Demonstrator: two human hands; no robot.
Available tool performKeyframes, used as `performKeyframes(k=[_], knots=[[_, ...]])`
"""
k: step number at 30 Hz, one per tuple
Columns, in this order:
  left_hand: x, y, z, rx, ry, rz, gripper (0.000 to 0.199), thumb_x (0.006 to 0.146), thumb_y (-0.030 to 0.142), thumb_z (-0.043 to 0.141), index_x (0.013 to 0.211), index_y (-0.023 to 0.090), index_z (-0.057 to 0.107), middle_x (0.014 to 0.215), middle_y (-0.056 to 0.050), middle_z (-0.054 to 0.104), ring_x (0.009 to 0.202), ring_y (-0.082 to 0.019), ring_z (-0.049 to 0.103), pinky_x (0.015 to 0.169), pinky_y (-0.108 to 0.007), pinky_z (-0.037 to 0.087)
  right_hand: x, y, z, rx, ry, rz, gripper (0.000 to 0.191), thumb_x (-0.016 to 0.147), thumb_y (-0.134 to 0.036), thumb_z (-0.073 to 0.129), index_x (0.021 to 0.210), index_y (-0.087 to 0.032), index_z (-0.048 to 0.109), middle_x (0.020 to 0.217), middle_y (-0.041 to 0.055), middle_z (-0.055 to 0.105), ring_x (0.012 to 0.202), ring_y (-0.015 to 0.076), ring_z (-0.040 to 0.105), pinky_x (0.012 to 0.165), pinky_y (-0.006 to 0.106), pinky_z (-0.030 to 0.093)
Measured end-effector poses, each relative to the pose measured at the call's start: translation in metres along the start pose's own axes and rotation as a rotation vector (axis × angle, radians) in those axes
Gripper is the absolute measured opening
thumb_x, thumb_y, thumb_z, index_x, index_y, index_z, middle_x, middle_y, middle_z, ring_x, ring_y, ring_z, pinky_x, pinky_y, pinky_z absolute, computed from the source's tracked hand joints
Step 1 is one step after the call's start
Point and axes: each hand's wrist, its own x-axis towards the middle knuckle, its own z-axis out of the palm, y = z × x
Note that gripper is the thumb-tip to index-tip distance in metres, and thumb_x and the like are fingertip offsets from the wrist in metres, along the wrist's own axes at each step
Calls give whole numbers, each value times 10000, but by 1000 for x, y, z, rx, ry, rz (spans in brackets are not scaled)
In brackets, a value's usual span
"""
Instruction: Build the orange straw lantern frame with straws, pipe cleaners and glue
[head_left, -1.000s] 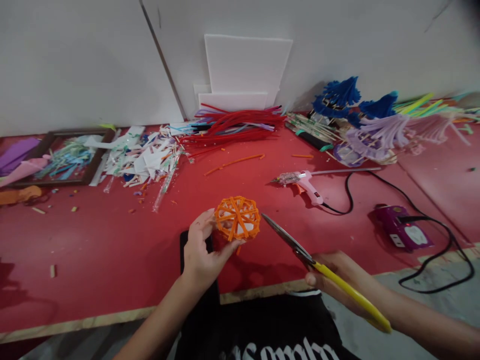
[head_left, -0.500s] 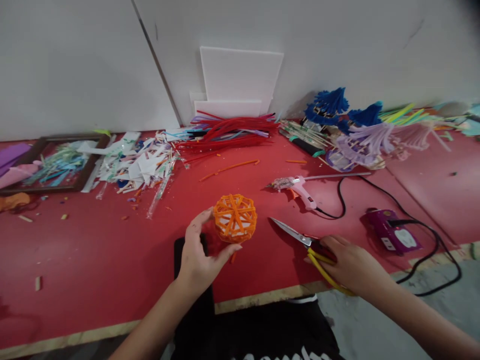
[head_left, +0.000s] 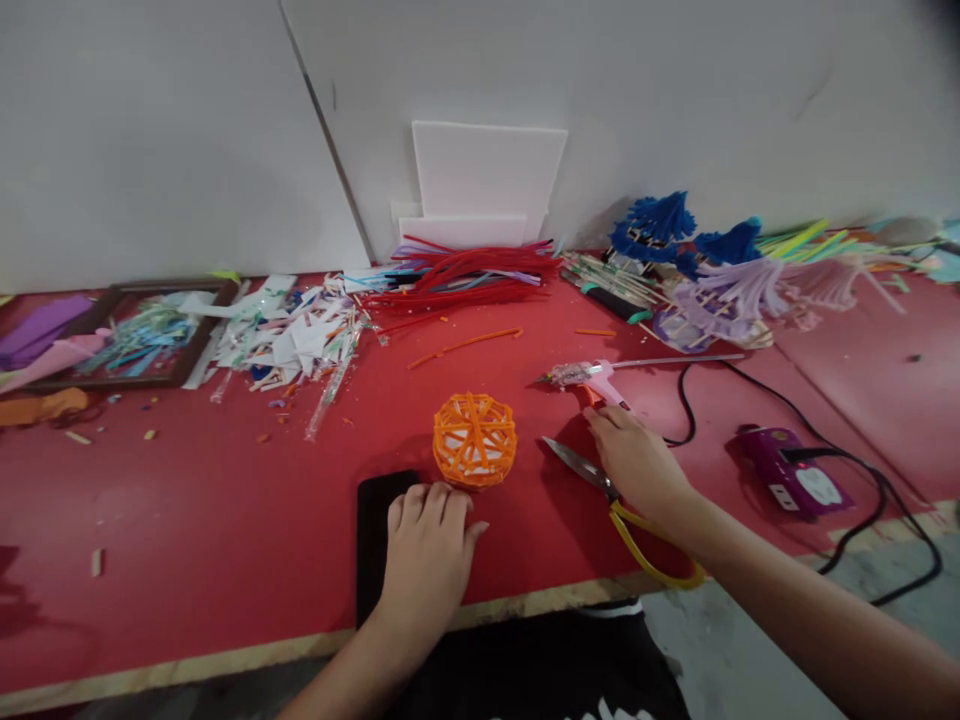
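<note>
An orange openwork ball (head_left: 475, 440) of fuzzy strips, with white showing inside, rests on the red table. Just in front of it is my left hand (head_left: 431, 540), palm down, fingers curled together at the tabletop; whatever is under them is hidden. A black phone-like slab (head_left: 375, 520) lies partly beneath that hand. My right hand (head_left: 637, 465) has its fingers closed at the grip of a pink glue gun (head_left: 596, 375), which still lies on the table. Scissors with yellow handles (head_left: 637, 550) lie below my right hand and forearm, blades toward the ball.
Red pipe cleaners (head_left: 480, 275) lie at the back before white boards (head_left: 487, 170). Scraps (head_left: 300, 340) and a brown frame (head_left: 195, 350) are at left. Blue and lilac crafts (head_left: 720, 300) stand back right. A purple power box (head_left: 795, 475) and black cord (head_left: 885, 500) lie at right.
My left hand has let go of the orange ball and come down in front of it. My right hand has released the scissors and moved forward to the glue gun.
</note>
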Motion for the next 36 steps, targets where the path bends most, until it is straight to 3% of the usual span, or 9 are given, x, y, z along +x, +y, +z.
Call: performKeyframes(k=[8,10,12,14,17,20,24,31,36], knots=[[6,-13,-4,-31,-10,45,42,821,163,661,797,168,627,866,-85,718,817,-305,649,725,-476,514,4,4,9,-9,16,-72,289,915,-70,402,937,-144,681,994,128,678,899,234,644,815,346,501],[12,-27,-14,-137,19,-14,79,867,183,586,788,179,595,774,-56,705,714,-266,657,658,-418,522,4,6,9,-19,28,-91,291,905,-55,405,987,-147,669,1019,123,675,917,228,640,825,337,500],[22,-47,-23,-292,133,-121,124,915,229,501,825,191,576,748,-35,697,680,-223,670,601,-332,516,3,8,10,-34,35,-110,305,882,-28,418,1030,-145,658,1048,125,672,947,229,635,851,334,496],[36,-69,-30,-395,225,-211,163,925,318,500,841,202,578,737,-19,701,658,-194,683,599,-289,522,2,8,12,-52,37,-130,308,853,-1,434,1010,-137,661,1036,132,675,969,241,631,883,347,489],[67,-97,-28,-437,242,-231,172,903,345,517,895,200,610,819,-34,743,744,-193,718,654,-279,549,1,7,14,-82,34,-157,294,818,28,440,922,-127,668,971,142,680,957,264,632,887,380,487],[104,-111,-16,-421,200,-163,165,886,279,523,959,201,649,950,-49,763,883,-207,722,804,-321,561,2,5,13,-104,30,-188,297,794,46,436,854,-131,667,898,140,673,902,273,633,864,402,489],[144,-111,-2,-353,110,-36,181,877,171,532,980,213,674,1045,-47,749,986,-212,695,924,-357,531,4,4,12,-87,33,-240,305,772,56,439,779,-162,653,826,116,662,869,263,632,853,385,490],[185,-109,15,-160,-14,65,288,944,322,567,1183,163,590,1201,-94,618,1040,-213,625,893,-430,540,12,1,11,57,75,-243,257,844,-13,443,812,-157,653,843,90,699,818,205,665,757,309,521],[195,-112,21,-49,-102,95,325,939,342,573,1214,169,570,1231,-98,596,1042,-217,619,879,-429,546,46,-9,-18,120,103,-277,317,935,-109,419,1160,-160,636,1093,91,699,1025,177,646,897,292,508]])
